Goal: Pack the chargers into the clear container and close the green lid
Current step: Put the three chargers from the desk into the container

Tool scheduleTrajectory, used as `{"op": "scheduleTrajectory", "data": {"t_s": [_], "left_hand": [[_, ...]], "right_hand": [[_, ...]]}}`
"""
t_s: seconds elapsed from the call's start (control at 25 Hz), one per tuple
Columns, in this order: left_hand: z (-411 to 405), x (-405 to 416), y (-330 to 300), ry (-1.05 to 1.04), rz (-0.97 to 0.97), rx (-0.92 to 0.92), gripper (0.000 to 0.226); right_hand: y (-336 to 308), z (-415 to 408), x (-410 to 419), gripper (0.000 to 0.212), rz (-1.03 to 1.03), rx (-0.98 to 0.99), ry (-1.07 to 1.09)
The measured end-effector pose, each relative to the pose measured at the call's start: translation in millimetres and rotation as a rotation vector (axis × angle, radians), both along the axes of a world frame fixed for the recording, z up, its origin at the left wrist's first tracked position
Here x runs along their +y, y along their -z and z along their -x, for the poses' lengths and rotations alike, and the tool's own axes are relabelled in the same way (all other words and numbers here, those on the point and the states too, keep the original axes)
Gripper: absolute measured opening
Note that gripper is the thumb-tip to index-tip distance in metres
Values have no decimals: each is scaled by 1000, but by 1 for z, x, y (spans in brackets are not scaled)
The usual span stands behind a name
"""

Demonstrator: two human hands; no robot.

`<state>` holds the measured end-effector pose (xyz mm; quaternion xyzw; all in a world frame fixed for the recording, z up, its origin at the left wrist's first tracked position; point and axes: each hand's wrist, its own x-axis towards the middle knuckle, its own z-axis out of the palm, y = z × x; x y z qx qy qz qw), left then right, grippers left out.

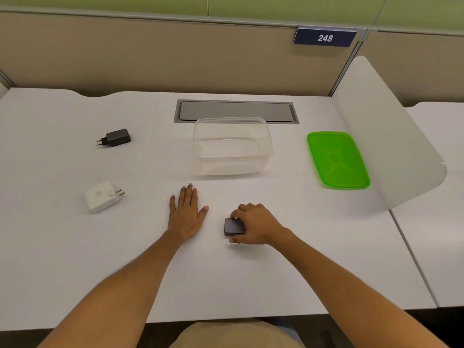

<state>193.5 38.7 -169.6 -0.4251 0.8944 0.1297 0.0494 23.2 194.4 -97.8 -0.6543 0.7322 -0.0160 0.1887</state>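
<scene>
right hand [256, 226] is pinching dark charger [234, 226] near desk's front edge, i'm judging for a lift | left hand [187, 213] is lying spread flat, bracing | clear container [232, 146] is waiting open, empty | green lid [337, 160] is resting aside, right

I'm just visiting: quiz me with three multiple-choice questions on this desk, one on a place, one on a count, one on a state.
1. Where does the flat green plastic lid lie?
A. right of the clear plastic container
B. on the container
C. left of it

2. How many chargers show?
A. one
B. three
C. five

3. What is the right hand doing?
A. resting flat
B. lifting the lid
C. gripping the small dark square charger

Answers: 1 A, it rests on the desk at the right. 2 B, a black one, a white one, and the one gripped. 3 C, fingers close around it.
</scene>
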Motion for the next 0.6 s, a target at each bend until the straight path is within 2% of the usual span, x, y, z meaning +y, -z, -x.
{"op": "scheduleTrajectory", "data": {"t_s": [0.36, 0.6], "left_hand": [[-1, -3, 2, 18, 62, -31, 73], [-3, -22, -2, -15, 57, -22, 74]], "right_hand": [[-2, 10, -16, 39, 21, 8, -110], [-41, 34, -60, 37, 193, -6, -93]]}}
